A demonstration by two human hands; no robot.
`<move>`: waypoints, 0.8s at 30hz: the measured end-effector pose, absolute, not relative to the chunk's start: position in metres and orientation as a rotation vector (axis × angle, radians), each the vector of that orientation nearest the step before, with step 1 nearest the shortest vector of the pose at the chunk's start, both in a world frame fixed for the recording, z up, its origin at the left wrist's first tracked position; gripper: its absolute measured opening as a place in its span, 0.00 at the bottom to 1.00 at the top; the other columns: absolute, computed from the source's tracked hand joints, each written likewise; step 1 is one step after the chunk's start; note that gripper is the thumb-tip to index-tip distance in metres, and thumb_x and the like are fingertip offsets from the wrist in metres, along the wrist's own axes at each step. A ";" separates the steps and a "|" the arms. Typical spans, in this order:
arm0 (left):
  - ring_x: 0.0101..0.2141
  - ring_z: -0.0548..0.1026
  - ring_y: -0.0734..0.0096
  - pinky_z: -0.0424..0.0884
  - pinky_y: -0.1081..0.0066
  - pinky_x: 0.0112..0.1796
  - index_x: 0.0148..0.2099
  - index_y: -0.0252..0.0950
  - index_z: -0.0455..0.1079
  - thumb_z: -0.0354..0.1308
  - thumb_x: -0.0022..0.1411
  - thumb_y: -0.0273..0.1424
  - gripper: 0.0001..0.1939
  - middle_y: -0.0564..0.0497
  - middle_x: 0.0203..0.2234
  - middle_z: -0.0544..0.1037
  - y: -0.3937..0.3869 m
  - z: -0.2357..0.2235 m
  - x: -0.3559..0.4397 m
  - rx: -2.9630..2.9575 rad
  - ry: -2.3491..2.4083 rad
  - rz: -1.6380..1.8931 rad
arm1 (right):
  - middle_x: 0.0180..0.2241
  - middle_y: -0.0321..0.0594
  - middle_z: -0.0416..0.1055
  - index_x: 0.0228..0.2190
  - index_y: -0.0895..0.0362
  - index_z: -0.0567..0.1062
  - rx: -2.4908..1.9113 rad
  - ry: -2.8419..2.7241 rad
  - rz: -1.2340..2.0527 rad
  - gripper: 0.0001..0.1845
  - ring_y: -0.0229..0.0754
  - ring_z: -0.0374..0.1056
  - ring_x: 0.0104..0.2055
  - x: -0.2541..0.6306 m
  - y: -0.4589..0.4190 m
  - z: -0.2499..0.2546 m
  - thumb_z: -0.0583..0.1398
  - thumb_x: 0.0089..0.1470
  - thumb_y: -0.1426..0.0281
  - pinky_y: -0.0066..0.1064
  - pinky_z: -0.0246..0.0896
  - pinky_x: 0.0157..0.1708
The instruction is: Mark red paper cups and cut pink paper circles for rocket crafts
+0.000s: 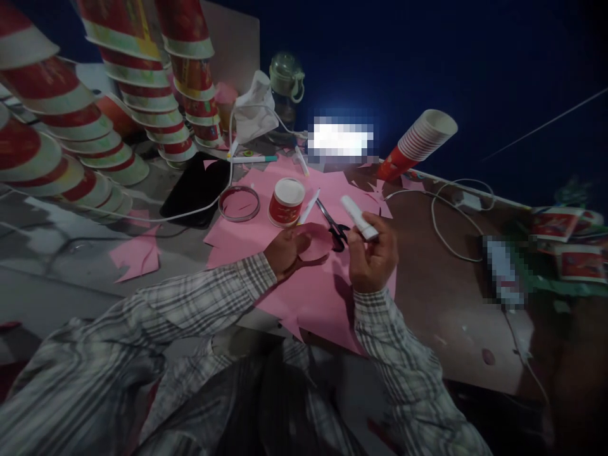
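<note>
My right hand (373, 258) is closed around a white glue stick (357, 216), held tilted above the pink paper sheets (311, 297) on the table. My left hand (285, 251) pinches a small round pink paper cut-out (314, 244) just left of the stick. Black-handled scissors (334, 225) lie on the pink paper between and beyond my hands. A red and white paper cup (286, 201) stands upright behind my left hand, with a white pen (308, 206) beside it.
Tall curved stacks of red and white cups (137, 82) fill the left. A tilted cup stack (418, 142), a clear round lid (239, 203), a black phone (197, 188), white cables (444, 218), a green jar (286, 79) and pink scraps (137, 255) lie around.
</note>
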State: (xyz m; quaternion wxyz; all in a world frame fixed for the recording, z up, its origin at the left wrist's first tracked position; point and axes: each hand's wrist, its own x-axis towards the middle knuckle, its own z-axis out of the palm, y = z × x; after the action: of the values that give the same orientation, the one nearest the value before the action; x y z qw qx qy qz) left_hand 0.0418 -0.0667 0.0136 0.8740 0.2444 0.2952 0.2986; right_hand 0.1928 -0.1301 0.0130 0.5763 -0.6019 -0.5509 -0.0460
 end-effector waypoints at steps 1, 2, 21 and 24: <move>0.41 0.82 0.57 0.81 0.52 0.44 0.45 0.31 0.77 0.68 0.56 0.28 0.14 0.43 0.39 0.82 -0.066 0.014 0.042 0.501 0.620 0.635 | 0.42 0.43 0.79 0.50 0.52 0.76 -1.403 -1.303 -0.193 0.15 0.43 0.76 0.37 0.192 -0.132 0.015 0.62 0.61 0.67 0.37 0.73 0.37; 0.40 0.81 0.58 0.81 0.53 0.44 0.45 0.32 0.76 0.68 0.55 0.27 0.14 0.44 0.38 0.82 -0.066 0.014 0.042 0.494 0.625 0.650 | 0.41 0.43 0.79 0.49 0.51 0.76 -1.386 -1.353 -0.259 0.14 0.43 0.76 0.36 0.191 -0.134 0.017 0.62 0.61 0.68 0.37 0.72 0.37; 0.32 0.73 0.71 0.81 0.54 0.45 0.41 0.33 0.76 0.67 0.54 0.25 0.11 0.54 0.28 0.74 -0.065 0.024 0.044 0.473 0.731 0.745 | 0.31 0.35 0.82 0.42 0.53 0.75 -1.406 -1.616 -0.569 0.07 0.37 0.70 0.25 0.186 -0.142 0.021 0.61 0.60 0.71 0.37 0.58 0.37; 0.26 0.68 0.78 0.81 0.62 0.41 0.37 0.34 0.71 0.68 0.55 0.27 0.09 0.59 0.23 0.67 -0.064 0.019 0.045 0.509 0.772 0.740 | 0.31 0.34 0.83 0.40 0.51 0.76 -1.362 -1.744 -0.444 0.06 0.37 0.71 0.24 0.180 -0.142 0.015 0.61 0.59 0.69 0.39 0.58 0.38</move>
State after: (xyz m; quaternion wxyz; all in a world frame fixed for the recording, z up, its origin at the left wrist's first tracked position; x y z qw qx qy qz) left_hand 0.0447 -0.0636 0.0193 0.8298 0.2399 0.3637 0.3487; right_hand 0.1797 -0.1418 0.0149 0.4280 -0.5455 -0.6983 -0.1779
